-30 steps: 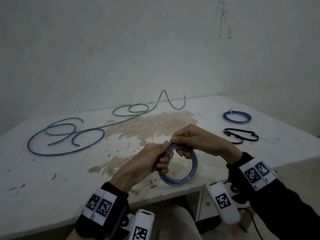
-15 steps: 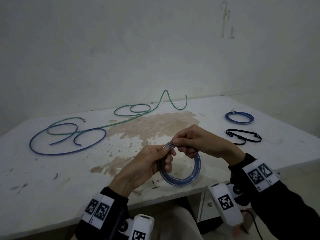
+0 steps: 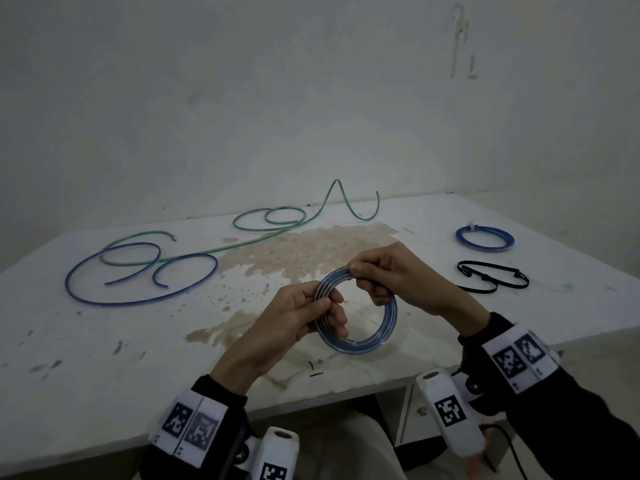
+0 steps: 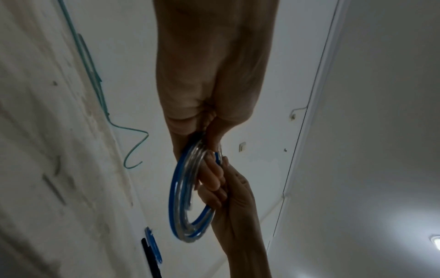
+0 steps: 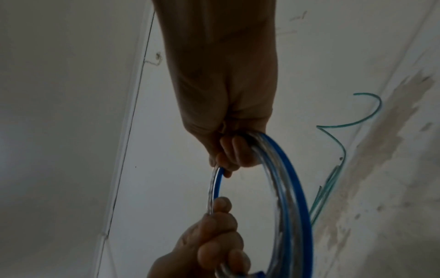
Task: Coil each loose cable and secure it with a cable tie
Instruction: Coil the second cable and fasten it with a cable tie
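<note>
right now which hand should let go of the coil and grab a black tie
Right. The right hand is nearer the black ties, which lie on the table to its right, while the left hand can hold the coil.

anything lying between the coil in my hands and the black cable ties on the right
Nothing visible does. The blue coil is held by the left hand and the right hand; only bare table lies between it and the black cable ties.
</note>
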